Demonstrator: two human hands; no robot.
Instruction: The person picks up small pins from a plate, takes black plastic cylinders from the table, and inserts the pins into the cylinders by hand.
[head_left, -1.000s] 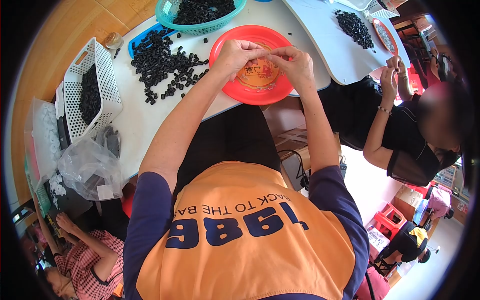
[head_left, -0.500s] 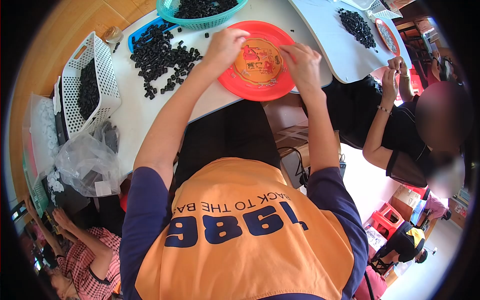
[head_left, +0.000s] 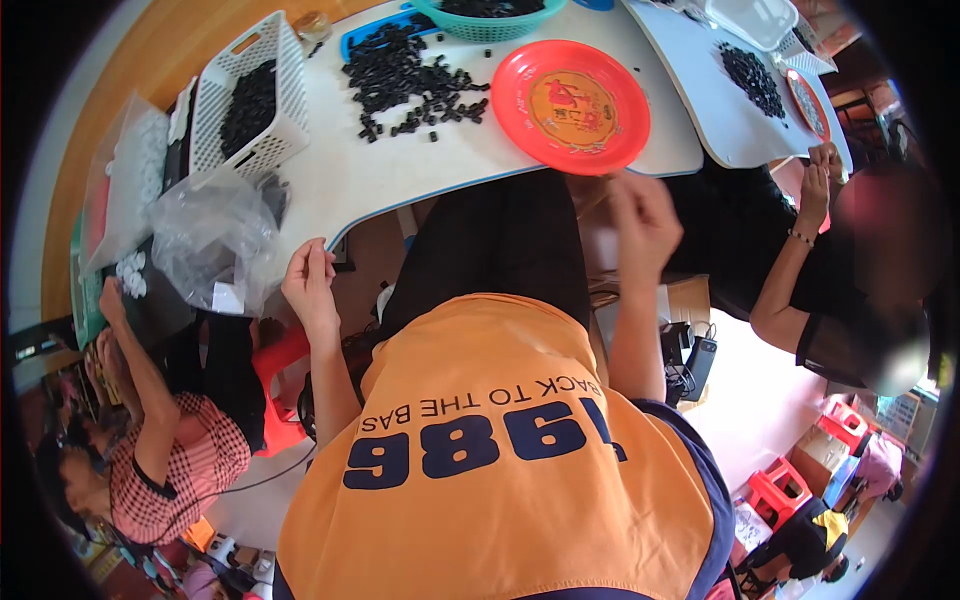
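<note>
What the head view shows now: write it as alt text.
A person's left hand is by the edge of a white table, their blurred right hand near a printed red plate. Small black pieces lie loose left of the plate.

Room to pass runs along the near edge of the counter (head_left: pixel 345 172), between the plastic bag (head_left: pixel 215 240) and red plate (head_left: pixel 628 140); black pieces (head_left: pixel 385 75) obstruct beyond.

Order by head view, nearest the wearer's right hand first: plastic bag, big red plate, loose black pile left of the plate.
1. Big red plate, ahead, slightly left.
2. Loose black pile, farther left.
3. Plastic bag, far left.
</note>
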